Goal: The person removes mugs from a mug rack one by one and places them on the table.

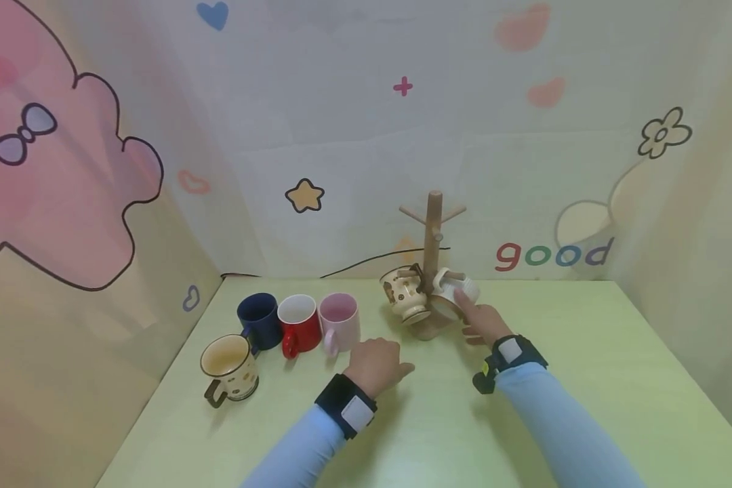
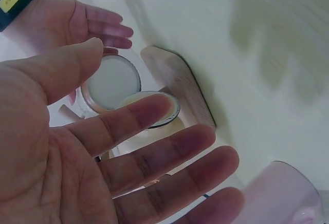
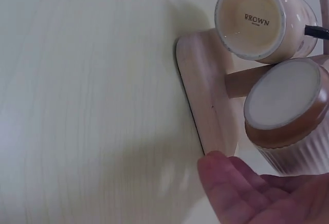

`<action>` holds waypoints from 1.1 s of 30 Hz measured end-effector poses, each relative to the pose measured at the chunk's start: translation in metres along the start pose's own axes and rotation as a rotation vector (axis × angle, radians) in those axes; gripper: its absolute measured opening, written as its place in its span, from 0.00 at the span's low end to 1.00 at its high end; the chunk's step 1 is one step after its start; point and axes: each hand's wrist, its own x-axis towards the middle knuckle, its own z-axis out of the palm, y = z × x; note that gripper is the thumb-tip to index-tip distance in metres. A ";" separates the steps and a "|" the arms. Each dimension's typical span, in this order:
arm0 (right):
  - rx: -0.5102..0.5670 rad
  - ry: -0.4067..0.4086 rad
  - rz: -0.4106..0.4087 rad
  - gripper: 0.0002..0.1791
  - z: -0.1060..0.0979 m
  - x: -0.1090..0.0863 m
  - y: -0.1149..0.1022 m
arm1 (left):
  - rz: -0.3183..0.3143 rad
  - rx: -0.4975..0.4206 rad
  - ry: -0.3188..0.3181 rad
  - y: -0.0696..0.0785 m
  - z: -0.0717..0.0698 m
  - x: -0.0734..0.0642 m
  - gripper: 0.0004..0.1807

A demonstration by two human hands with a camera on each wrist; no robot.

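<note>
On the wooden mug tree [image 1: 432, 237] hang a cream patterned mug [image 1: 404, 290] at the left and a white ribbed mug [image 1: 471, 289] with a brown lower band at the right. Beside the ribbed mug is my right hand [image 1: 486, 322], fingers extended and overlapping its side in the head view. Its fingertips show near the wooden base [image 3: 208, 95] in the right wrist view. My left hand [image 1: 373, 366] hovers over the table in front of the pink mug [image 1: 339, 325], its palm facing the tree with fingers spread and nothing held.
A red mug [image 1: 300, 327] and a navy mug [image 1: 259, 322] stand left of the pink one. Nearer at the left is another cream patterned mug [image 1: 230, 366], its handle toward me. A printed cloth [image 1: 341, 135] hangs behind the pale table [image 1: 427, 434].
</note>
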 end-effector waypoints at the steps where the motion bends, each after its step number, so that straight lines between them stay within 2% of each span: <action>1: 0.024 -0.010 0.005 0.59 0.000 0.002 0.000 | -0.003 -0.005 -0.003 -0.001 0.001 0.000 0.21; 11: 0.185 -0.058 0.007 0.57 0.002 0.011 -0.005 | -0.021 -0.012 -0.022 -0.003 0.001 0.000 0.21; 21: 0.316 -0.015 0.015 0.50 0.006 0.011 -0.009 | -0.029 -0.007 -0.029 -0.005 0.007 -0.002 0.21; 26: 0.323 0.009 0.019 0.50 0.007 0.012 -0.009 | -0.029 0.017 -0.030 -0.007 0.012 -0.003 0.22; 33: 0.317 0.023 0.030 0.50 0.007 0.011 -0.012 | -0.038 0.001 -0.051 -0.008 0.014 -0.003 0.21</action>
